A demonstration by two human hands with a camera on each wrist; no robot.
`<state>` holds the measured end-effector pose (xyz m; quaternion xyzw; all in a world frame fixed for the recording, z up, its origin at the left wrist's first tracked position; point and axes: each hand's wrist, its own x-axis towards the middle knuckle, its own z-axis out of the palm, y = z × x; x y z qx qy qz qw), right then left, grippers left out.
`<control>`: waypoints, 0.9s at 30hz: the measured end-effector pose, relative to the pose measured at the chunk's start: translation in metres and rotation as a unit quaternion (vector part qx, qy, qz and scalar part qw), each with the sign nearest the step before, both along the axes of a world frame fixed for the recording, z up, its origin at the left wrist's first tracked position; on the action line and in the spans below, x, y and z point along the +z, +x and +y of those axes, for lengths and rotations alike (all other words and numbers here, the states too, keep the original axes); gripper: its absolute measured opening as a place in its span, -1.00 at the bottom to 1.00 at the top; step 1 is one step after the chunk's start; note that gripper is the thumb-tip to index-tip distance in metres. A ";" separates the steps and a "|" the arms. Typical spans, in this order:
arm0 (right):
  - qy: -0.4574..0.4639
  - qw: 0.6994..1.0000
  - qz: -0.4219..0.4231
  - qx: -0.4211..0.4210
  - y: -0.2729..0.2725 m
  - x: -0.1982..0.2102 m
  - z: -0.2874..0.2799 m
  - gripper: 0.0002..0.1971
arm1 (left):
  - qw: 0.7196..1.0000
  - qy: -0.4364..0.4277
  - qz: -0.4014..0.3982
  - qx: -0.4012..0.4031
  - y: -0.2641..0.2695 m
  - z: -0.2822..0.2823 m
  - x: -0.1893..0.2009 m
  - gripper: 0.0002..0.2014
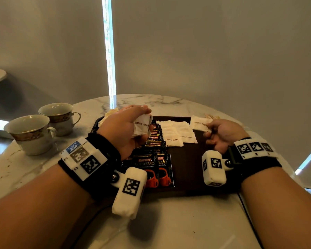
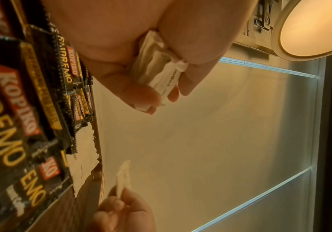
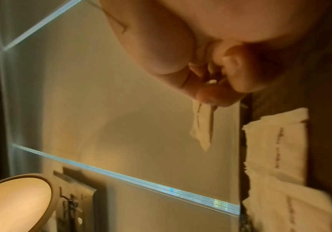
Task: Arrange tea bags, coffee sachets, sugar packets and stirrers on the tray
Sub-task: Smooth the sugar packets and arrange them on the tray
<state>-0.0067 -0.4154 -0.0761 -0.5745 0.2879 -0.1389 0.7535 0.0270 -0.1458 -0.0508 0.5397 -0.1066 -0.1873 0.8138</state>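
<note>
You pinch 1 brown sugar packet (image 1: pixel 201 124) by its edge in your right hand (image 1: pixel 221 134), above the far right of the dark tray (image 1: pixel 187 180), while your left hand (image 1: pixel 123 129) grips a bunched stack of sugar packets (image 1: pixel 142 127) over the row of coffee sachets (image 1: pixel 153 150). More sugar packets already lie overlapped mid-tray (image 1: pixel 178 133). The loose stack could likely slip from your curled fingers and scatter across the sachets. Set too far out, the single packet might land off the tray, near the stirrers (image 1: pixel 212 116) on the marble table (image 1: pixel 169 221). 2 cups (image 1: pixel 43 126) stand well left.
</note>
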 end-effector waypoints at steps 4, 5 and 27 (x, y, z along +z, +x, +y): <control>-0.019 0.995 0.082 0.054 -0.002 -0.005 0.001 -0.77 | 1.000 -0.007 0.005 0.004 -0.002 -0.001 0.000 -0.83; -0.024 0.992 0.102 0.064 -0.002 -0.006 0.001 -0.75 | 1.000 -0.009 0.008 0.006 -0.003 0.000 0.000 -0.80; -0.063 0.980 0.147 0.120 -0.001 -0.002 0.004 -0.74 | 1.000 -0.010 0.017 0.018 -0.006 0.001 0.003 -0.74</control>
